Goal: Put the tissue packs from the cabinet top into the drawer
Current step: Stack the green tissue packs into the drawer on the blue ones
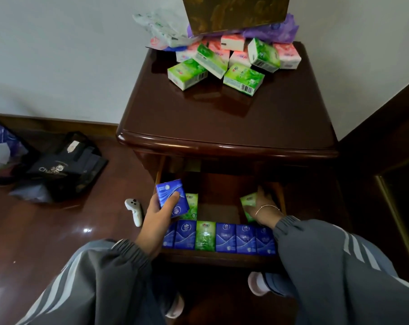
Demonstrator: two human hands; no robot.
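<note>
The dark wooden cabinet (227, 123) has its drawer (218, 260) pulled out below the top. A row of blue and green tissue packs (225, 238) stands along the drawer's front. My left hand (156, 214) grips a blue tissue pack (173, 198) over the drawer's left side, above a green pack (191, 207). At the drawer's right side my right hand (261, 207) is closed on a green tissue pack (248, 202). Several green and pink packs (234, 64) lie heaped at the back of the cabinet top.
A brown box (234, 12) and plastic bags (166, 29) sit behind the heap. On the floor left of the cabinet lie a white controller (134, 211) and a black bag (62, 167). Dark furniture (386, 160) stands close on the right. My feet (257, 283) are under the drawer.
</note>
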